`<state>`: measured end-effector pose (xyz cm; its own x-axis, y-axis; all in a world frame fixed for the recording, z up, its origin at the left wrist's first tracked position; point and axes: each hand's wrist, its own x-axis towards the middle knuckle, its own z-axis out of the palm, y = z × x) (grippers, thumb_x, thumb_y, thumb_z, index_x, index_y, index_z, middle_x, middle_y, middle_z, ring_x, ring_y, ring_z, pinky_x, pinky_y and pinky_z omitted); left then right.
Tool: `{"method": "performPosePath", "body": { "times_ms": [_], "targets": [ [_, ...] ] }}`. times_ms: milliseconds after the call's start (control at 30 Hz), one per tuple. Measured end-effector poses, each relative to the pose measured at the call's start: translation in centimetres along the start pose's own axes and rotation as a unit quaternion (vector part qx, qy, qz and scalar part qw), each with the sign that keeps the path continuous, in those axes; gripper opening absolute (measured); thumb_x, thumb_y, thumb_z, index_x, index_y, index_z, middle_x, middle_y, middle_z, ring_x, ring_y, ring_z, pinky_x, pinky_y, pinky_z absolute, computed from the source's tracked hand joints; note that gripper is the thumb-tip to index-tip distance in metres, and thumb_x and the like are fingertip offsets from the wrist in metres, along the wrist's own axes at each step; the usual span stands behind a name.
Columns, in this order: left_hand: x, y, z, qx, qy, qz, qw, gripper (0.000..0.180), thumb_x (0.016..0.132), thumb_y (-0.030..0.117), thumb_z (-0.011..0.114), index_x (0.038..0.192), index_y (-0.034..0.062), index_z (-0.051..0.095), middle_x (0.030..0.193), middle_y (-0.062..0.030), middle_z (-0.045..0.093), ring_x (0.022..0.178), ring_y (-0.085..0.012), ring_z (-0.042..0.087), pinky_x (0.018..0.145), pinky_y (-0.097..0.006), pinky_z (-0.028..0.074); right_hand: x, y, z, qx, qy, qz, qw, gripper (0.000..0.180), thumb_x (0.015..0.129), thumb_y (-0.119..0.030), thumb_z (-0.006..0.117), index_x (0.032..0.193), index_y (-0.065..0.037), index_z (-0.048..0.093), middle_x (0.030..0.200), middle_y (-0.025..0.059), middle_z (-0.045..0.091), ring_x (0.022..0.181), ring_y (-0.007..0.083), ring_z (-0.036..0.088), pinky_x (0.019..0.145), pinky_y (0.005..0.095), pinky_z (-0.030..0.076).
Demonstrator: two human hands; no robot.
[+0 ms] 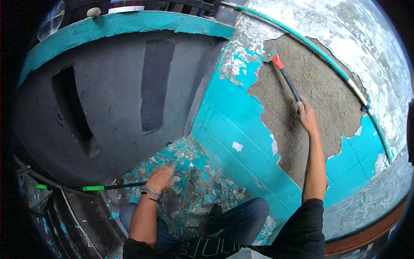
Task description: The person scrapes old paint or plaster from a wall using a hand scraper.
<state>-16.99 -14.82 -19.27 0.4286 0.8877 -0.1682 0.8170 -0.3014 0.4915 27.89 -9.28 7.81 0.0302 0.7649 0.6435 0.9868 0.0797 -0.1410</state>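
My right hand (307,115) is closed around the black handle of a long-handled scraper (285,77) with a red collar. Its flat metal blade lies at the upper left edge of a rough bare patch (319,86), where turquoise paint (233,121) meets the exposed wall. Low over the littered floor, my left hand (162,178) hangs with fingers partly spread and nothing in them. A chain bracelet (152,192) circles that wrist. Behind the left hand runs a black rod with green grips (93,188).
Paint and plaster chips (211,190) cover the floor between my knees and the wall. A teal and white pipe (327,58) curves across the right wall. On the left stands a dark grey wall (114,90) with a turquoise ledge (129,23); a stone (93,12) rests on top.
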Motion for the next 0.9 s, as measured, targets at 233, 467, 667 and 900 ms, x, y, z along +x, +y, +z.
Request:
{"method": "performPosePath", "body": {
  "times_ms": [233, 467, 667, 900],
  "targets": [
    [0.9, -0.2, 0.5, 0.017, 0.012, -0.011, 1.000, 0.060, 0.083, 0.033, 0.062, 0.130, 0.0002, 0.042, 0.116, -0.0222, 0.057, 0.108, -0.0357, 0.054, 0.090, -0.044, 0.043, 3.0, -0.3, -1.1, -0.101, -0.015, -0.039, 0.994, 0.038, 0.092, -0.026, 0.045, 0.129, -0.016, 0.051, 0.096, 0.0256, 0.061, 0.089, 0.0412, 0.059, 0.080, 0.0427, 0.045],
    [1.1, -0.6, 1.3, 0.018, 0.047, 0.025, 0.998, 0.061, 0.082, 0.035, 0.063, 0.128, 0.0007, 0.043, 0.109, -0.0210, 0.061, 0.101, -0.0373, 0.057, 0.088, -0.045, 0.044, 2.9, -2.4, -1.2, -0.167, 0.003, -0.004, 0.986, 0.038, 0.091, -0.026, 0.047, 0.128, -0.022, 0.052, 0.093, 0.0258, 0.061, 0.087, 0.0423, 0.059, 0.078, 0.0480, 0.047],
    [1.2, -0.5, 1.4, 0.030, 0.049, 0.033, 0.998, 0.063, 0.082, 0.038, 0.063, 0.130, 0.0017, 0.043, 0.106, -0.0224, 0.061, 0.100, -0.0386, 0.057, 0.084, -0.045, 0.045, 4.5, -4.2, 0.6, -0.186, 0.046, -0.018, 0.981, 0.037, 0.090, -0.028, 0.047, 0.127, -0.024, 0.053, 0.088, 0.0247, 0.062, 0.083, 0.0417, 0.060, 0.075, 0.0494, 0.048],
    [0.1, -1.0, 0.6, 0.036, 0.031, 0.005, 0.999, 0.061, 0.082, 0.037, 0.063, 0.128, 0.0021, 0.044, 0.115, -0.0238, 0.057, 0.106, -0.0379, 0.055, 0.088, -0.044, 0.045, 5.4, -4.0, -1.4, -0.241, 0.023, 0.006, 0.970, 0.036, 0.090, -0.032, 0.047, 0.125, -0.027, 0.054, 0.091, 0.0237, 0.062, 0.084, 0.0413, 0.061, 0.075, 0.0498, 0.048]
  ]
}}
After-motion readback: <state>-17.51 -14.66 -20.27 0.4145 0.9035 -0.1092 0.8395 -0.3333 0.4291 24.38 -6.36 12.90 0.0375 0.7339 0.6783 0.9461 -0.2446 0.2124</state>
